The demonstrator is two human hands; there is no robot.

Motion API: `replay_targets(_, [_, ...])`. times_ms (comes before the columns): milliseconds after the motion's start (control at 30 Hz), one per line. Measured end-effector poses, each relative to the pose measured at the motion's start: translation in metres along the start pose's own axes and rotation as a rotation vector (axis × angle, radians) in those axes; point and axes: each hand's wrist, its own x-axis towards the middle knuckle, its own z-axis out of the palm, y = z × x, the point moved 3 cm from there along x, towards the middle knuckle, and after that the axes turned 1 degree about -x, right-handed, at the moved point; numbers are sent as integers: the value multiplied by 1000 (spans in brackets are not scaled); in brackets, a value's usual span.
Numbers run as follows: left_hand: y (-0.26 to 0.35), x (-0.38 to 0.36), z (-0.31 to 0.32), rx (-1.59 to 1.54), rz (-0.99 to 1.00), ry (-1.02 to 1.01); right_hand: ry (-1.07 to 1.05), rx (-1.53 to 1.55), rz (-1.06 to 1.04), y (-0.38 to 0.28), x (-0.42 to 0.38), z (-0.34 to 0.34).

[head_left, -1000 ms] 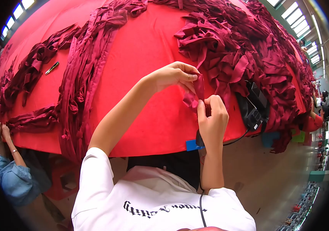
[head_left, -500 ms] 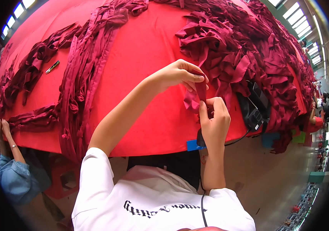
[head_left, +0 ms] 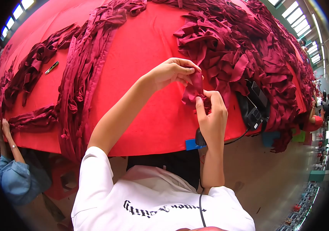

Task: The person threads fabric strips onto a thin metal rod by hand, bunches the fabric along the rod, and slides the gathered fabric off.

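A dark red fabric strip (head_left: 197,82) is stretched between my two hands above the red-covered table. My left hand (head_left: 175,72) pinches its upper part between thumb and fingers. Lower down and to the right, my right hand (head_left: 213,111) has thumb and fingers closed on the same strip, and some fabric bunches at its fingertips. Just beyond my hands lies a big tangled heap of dark red strips (head_left: 226,50); the held strip seems to run into it, though the join is hard to make out.
Long bundled strips (head_left: 81,77) lie on the red tablecloth (head_left: 133,115) to the left, near a pen (head_left: 51,67). A black device (head_left: 255,102) with a cable sits at right. A blue piece (head_left: 194,144) is at the table edge. A co-worker's hands (head_left: 3,127) hold fabric at far left.
Both hands have shifted slightly left, and my right hand has risen a little toward the left one. The strip between them has turned, showing a broader face.
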Motion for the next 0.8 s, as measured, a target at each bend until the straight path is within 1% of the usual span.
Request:
replay_targets(200, [0,-3,11,65,-47,-43,-34,17,7,1,-16,-7])
replay_targets(267, [2,-4,14,99,-56,-49,-50,61,63,3,-20,-8])
replay_targets(367, [2,-5,15,109,-52,-89,-43,54,43,5,-22,-7])
replay_targets(433, [4,-6,17,173,-70,-10,-40,71,63,3,-24,-7])
replay_targets(533, [10,-7,27,241,-46,22,-31,75,74,2,-24,-5])
replay_targets(600, [10,-6,27,239,-30,14,-23,63,66,3,-25,-4])
replay_targets(700, [8,-6,23,227,-25,-3,-52,87,127,8,-24,-4])
replay_targets(800, [8,-4,22,215,-13,-2,-84,189,151,20,-13,-4])
